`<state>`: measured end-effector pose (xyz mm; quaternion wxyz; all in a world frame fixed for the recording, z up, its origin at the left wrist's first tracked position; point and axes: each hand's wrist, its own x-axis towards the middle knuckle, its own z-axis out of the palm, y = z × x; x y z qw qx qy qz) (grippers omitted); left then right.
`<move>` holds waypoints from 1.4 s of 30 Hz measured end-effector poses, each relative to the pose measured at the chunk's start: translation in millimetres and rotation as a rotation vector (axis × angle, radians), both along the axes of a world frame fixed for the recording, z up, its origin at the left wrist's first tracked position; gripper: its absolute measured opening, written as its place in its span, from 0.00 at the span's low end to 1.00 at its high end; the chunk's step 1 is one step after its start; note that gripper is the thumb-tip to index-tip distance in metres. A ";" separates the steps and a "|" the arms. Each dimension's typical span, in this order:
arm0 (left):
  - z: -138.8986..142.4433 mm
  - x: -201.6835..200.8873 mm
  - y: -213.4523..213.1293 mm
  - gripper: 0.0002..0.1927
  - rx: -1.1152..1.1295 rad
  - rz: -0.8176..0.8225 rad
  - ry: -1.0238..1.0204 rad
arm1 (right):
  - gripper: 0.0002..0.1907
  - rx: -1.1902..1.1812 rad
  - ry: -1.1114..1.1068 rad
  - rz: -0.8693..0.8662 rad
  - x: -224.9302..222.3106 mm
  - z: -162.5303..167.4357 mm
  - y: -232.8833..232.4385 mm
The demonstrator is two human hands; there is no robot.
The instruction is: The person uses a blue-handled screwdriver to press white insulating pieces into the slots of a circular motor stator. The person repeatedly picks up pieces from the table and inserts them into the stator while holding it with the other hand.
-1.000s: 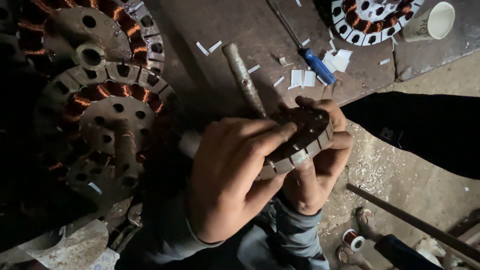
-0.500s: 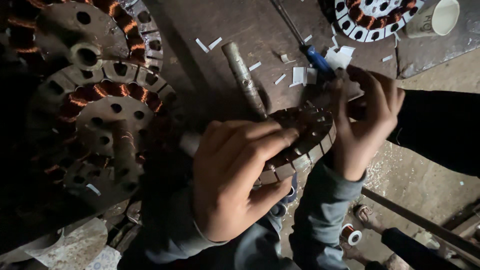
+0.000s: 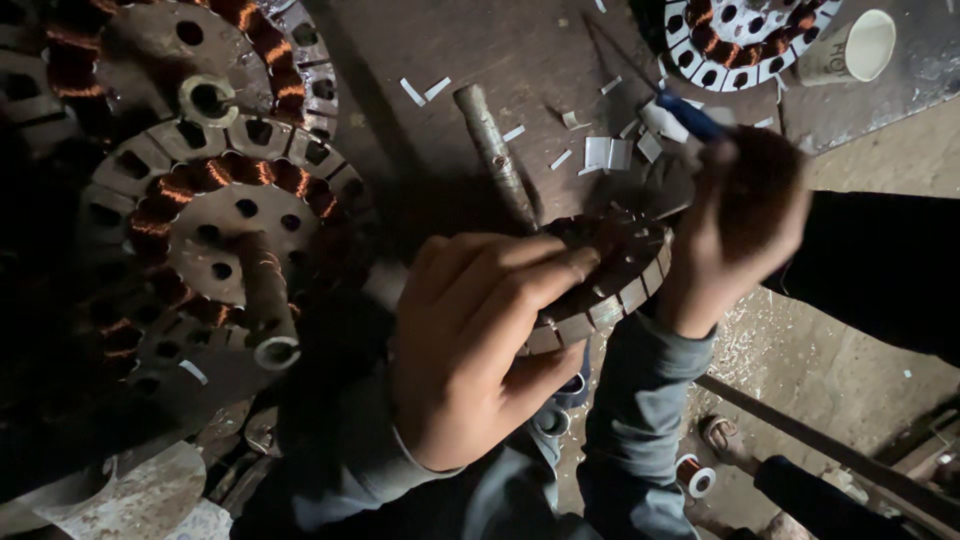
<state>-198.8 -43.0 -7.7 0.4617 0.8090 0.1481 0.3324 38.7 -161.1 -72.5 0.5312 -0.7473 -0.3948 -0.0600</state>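
Worktop [image 3: 480,60] carrying copper-wound stators; left hand [image 3: 480,340], grip closed around the rim of a round stator core [image 3: 610,280]. Just beyond it, right hand [image 3: 735,225], grip pinched on a blue-handled tool [image 3: 690,118]; paper slips [image 3: 610,152] beside.

The right hand [image 3: 735,225] has left the stator [image 3: 610,280], reaching toward the blue-handled tool [image 3: 690,118].

L hand [image 3: 470,345] palm down, fingers [image 3: 520,270] curled in grip; R hand [image 3: 735,225] raised, fingers bunched, blurred.
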 end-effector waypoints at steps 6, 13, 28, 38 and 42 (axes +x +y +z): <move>-0.1 -1.0 -2.6 0.28 -0.006 0.020 -0.015 | 0.07 0.090 0.036 -0.050 -10.2 13.8 -3.8; 9.5 12.2 -12.7 0.22 -0.004 0.093 -0.006 | 0.13 0.226 0.217 -0.050 -27.9 37.8 5.3; 10.7 4.9 -17.0 0.21 0.050 0.093 -0.045 | 0.13 0.219 -0.367 -0.309 -33.6 57.9 -51.9; 6.8 2.3 -10.3 0.23 0.038 0.065 -0.043 | 0.24 0.064 0.013 -0.010 -48.3 48.1 -32.3; 5.1 2.4 -8.8 0.25 0.021 0.068 -0.042 | 0.24 0.130 0.110 0.000 -51.2 60.8 -21.4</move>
